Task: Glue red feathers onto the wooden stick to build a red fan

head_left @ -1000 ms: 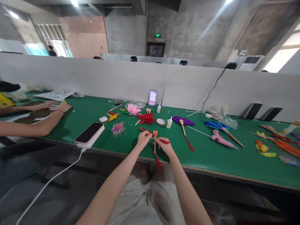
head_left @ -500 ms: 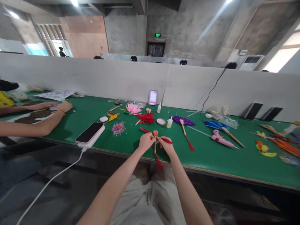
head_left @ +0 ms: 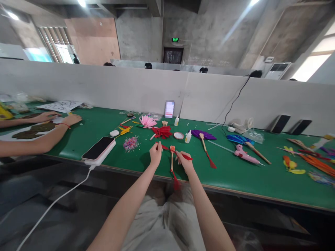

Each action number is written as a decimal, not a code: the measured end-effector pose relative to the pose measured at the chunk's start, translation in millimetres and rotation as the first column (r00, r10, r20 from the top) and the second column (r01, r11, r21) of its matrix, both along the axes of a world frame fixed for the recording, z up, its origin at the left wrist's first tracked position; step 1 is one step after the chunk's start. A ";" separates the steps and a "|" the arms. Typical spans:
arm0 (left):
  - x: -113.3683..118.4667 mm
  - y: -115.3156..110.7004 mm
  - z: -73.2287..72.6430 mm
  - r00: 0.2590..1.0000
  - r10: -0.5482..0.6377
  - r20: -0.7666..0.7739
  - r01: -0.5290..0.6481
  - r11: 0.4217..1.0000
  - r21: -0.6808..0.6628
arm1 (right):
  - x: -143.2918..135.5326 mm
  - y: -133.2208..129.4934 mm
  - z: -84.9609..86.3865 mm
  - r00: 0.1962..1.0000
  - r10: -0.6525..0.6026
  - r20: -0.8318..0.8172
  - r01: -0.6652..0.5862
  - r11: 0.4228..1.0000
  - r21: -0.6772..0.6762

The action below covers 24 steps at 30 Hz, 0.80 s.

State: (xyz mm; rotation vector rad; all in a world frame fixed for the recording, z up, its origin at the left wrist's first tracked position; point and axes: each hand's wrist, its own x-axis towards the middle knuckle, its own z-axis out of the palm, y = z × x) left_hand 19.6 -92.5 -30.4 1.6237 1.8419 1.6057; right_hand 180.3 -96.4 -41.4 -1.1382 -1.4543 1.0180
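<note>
A wooden fan handle (head_left: 172, 162) with an orange-pink top and a red tassel (head_left: 176, 182) lies upright before me, the tassel over the table's front edge. My left hand (head_left: 156, 154) is to its left, thumb and fingers pinched together; whatever they hold is too small to make out. A red feather-like piece (head_left: 164, 147) shows between those fingertips and the handle's top. To the handle's right, my right hand (head_left: 185, 161) is closed on another red feather (head_left: 187, 157), its fingertips close to the handle's head.
Beyond my hands lie red feathers (head_left: 162, 132), a pink feather fan (head_left: 148, 121), a purple fan (head_left: 202, 134), glue bottles (head_left: 188, 137) and a round lid (head_left: 178, 136). Colourful beads (head_left: 131, 143) and a phone (head_left: 99, 148) are left; a pink glue gun (head_left: 246, 155) is right. A co-worker's hands (head_left: 72, 119) work far left.
My left hand has moved left, away from the handle's top, which now shows more fully. My right hand stays by the handle with the red feather.
</note>
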 end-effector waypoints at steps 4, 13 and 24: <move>-24.1 3.1 3.6 0.982 0.136 -0.133 -0.136 0.991 0.007 | -0.8 0.9 -0.6 1.000 0.022 -0.009 -0.022 1.000 -0.020; -73.6 9.2 0.9 0.857 0.253 -0.450 -0.298 0.954 -0.031 | 0.1 -2.8 3.0 0.997 0.075 -0.011 -0.075 0.997 -0.029; -1.5 -21.1 4.5 0.624 -0.334 -0.706 0.388 0.917 -0.092 | -1.3 -2.2 1.7 0.993 0.113 -0.037 -0.113 0.994 -0.009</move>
